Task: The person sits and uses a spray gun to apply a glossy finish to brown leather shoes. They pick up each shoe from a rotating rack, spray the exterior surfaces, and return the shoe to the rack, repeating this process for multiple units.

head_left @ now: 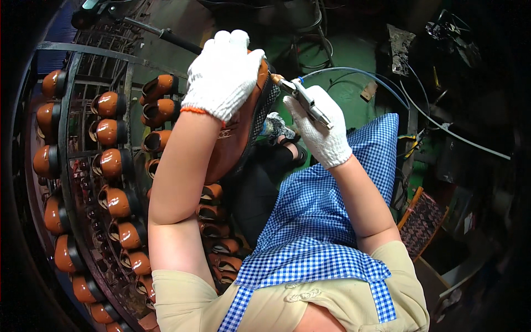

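My left hand [224,77], in a white knit glove with an orange cuff edge, is closed over the upper end of a brown shoe [224,157]. The shoe hangs tilted, its dark sole edge toward the right. My left forearm covers part of it. Gripped in my gloved right hand [326,130] is a small metal spray gun [305,99]. Its brass-coloured nozzle [276,79] points left at the shoe's sole edge, close to it. A blue fitting joins the gun to a thin hose. Most of my right fingers are hidden behind the gun.
A metal rack [66,110] on the left carries rows of glossy brown shoes [109,131] with black soles. A blue air hose [359,71] arcs away to the right. At lower right is a woven-seat chair [423,221]. My apron [310,221] spreads over my lap.
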`<state>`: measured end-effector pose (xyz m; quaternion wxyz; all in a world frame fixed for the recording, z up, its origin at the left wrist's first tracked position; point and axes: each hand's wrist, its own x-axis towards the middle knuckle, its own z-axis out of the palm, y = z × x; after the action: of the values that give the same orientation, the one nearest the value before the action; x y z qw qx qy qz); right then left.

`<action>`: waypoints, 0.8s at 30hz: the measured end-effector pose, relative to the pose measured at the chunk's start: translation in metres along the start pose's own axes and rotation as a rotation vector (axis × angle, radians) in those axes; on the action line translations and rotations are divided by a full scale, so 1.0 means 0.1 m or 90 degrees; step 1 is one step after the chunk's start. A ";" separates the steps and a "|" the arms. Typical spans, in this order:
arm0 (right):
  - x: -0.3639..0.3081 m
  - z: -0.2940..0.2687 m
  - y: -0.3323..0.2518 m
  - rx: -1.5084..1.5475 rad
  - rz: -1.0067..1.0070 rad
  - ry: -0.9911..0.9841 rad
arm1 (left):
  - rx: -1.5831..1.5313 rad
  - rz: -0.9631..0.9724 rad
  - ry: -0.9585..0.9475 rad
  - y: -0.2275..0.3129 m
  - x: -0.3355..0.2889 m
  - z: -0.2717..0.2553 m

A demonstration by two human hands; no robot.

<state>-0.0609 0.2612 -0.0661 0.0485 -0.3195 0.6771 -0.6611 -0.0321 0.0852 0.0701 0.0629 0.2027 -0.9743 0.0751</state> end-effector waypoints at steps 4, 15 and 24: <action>-0.08 0.16 -0.04 0.057 -0.030 0.000 | -0.019 -0.056 -0.048 -0.20 0.07 -0.03; -0.55 0.11 -0.20 -0.032 -0.043 -0.092 | -0.766 -0.351 -0.011 -0.82 -1.88 0.08; -0.76 -0.13 -0.23 -0.038 -0.047 -0.142 | -0.729 -0.348 0.014 -0.52 -2.63 0.18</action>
<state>0.0018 0.3122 -0.0702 0.0898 -0.4172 0.6748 -0.6021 0.2269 0.1369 0.0186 0.1881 0.3773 -0.7725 -0.4749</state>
